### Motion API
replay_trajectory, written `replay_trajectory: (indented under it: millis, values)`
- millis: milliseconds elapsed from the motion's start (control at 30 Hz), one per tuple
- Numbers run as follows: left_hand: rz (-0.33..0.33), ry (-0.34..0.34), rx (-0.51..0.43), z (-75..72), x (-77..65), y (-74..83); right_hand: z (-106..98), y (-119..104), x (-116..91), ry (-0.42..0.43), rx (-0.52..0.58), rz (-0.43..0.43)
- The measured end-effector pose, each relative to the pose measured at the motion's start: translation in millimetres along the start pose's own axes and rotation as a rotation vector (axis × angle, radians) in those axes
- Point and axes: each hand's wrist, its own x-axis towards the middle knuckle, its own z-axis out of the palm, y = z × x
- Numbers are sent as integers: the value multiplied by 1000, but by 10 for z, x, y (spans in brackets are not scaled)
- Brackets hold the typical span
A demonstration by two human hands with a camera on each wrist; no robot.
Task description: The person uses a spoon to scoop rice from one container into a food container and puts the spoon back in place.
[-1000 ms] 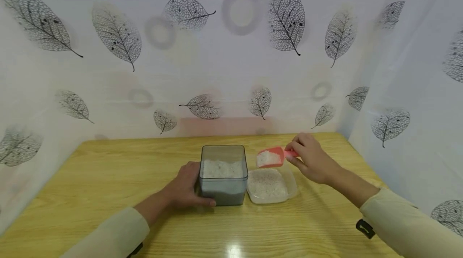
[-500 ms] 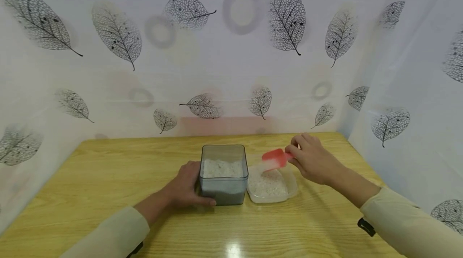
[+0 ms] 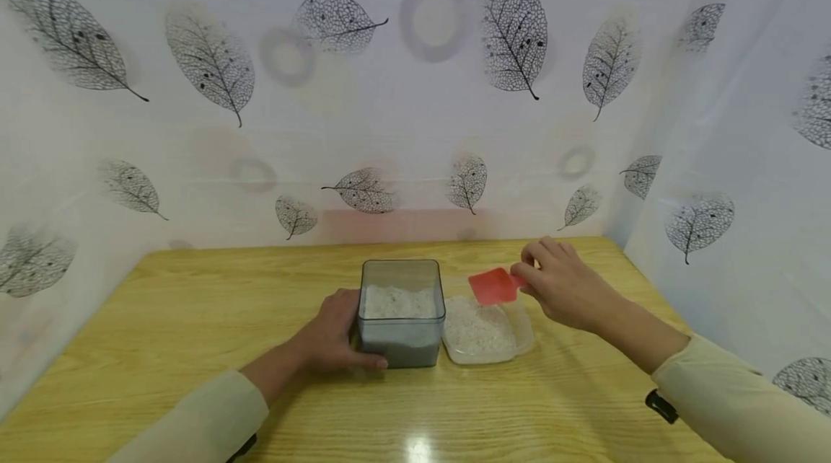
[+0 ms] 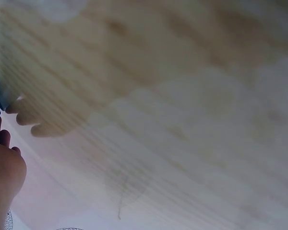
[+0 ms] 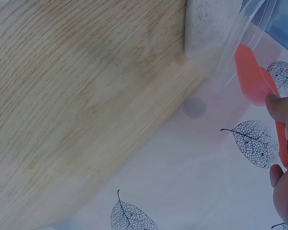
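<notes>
A grey see-through bin (image 3: 402, 337) holding white, rice-like grains stands mid-table. My left hand (image 3: 334, 333) grips its left side, the thumb lying along the front; in the left wrist view that hand (image 4: 7, 167) shows only at the left edge. Right beside the bin sits a low clear plastic container (image 3: 483, 356) with more white grains (image 3: 477, 329) in it. Above this container my right hand (image 3: 561, 286) pinches the handle of a red scoop (image 3: 493, 286), which is tipped over. No grains show on the scoop. The right wrist view shows the scoop (image 5: 252, 79) by the container's rim.
The wood-grain table (image 3: 195, 319) reaches back to a white curtain (image 3: 389, 117) printed with leaves. Another curtain side hangs at the right (image 3: 733, 160). The table's back edge lies close behind the bin and container.
My right hand has turned the scoop over, and its white grains have fallen into the clear container. The left hand and the grey bin have stayed in place.
</notes>
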Motion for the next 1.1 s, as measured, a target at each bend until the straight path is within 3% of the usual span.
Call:
replay_trajectory:
  millis: [200, 367, 600, 867, 1100]
  values:
    - [-11, 25, 0, -22, -34, -14, 15, -24, 51, -15, 22, 6]
    - [15, -8, -5, 21, 35, -21, 6, -32, -32, 33, 40, 10]
    - [-1, 48, 2, -56, -85, -51, 66, -58, 117, 43, 79, -30]
    - [27, 19, -15, -10, -7, -46, 23, -49, 27, 49, 18, -87]
    - [-11, 15, -20, 24, 18, -24, -18, -16, -3, 46, -7, -83]
